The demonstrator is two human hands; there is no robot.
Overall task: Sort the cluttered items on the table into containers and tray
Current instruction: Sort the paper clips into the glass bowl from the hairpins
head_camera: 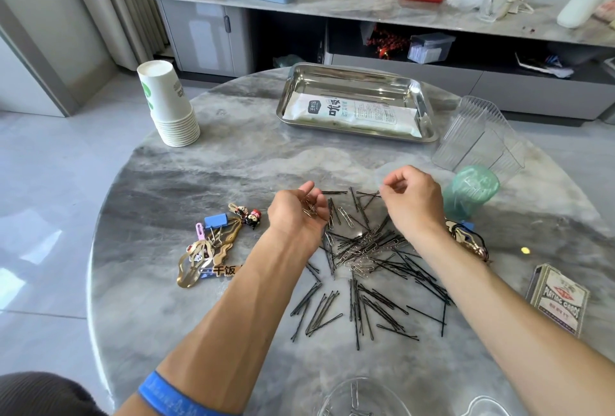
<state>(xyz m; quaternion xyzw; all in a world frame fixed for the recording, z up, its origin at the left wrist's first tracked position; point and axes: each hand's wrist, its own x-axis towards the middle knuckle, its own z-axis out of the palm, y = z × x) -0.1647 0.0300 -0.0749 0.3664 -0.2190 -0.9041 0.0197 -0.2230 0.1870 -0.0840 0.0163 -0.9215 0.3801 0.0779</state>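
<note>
A heap of black bobby pins (372,296) mixed with silver paper clips (362,254) lies on the round marble table (233,166). My left hand (298,216) is cupped palm up over the heap's far left edge, holding several paper clips. My right hand (412,199) hovers above the heap's far right, thumb and forefinger pinched; whether a clip is in them is unclear. A steel tray (422,96) with a white packet (352,112) stands at the back. A clear bowl (356,395) with paper clips sits at the near edge.
Stacked paper cups (169,106) stand back left. Gold hair clips, a blue binder clip (216,221) and small figure charms lie left of my hands. A clear ribbed container (479,136), a green cup (471,191) and a playing card box (559,299) are on the right.
</note>
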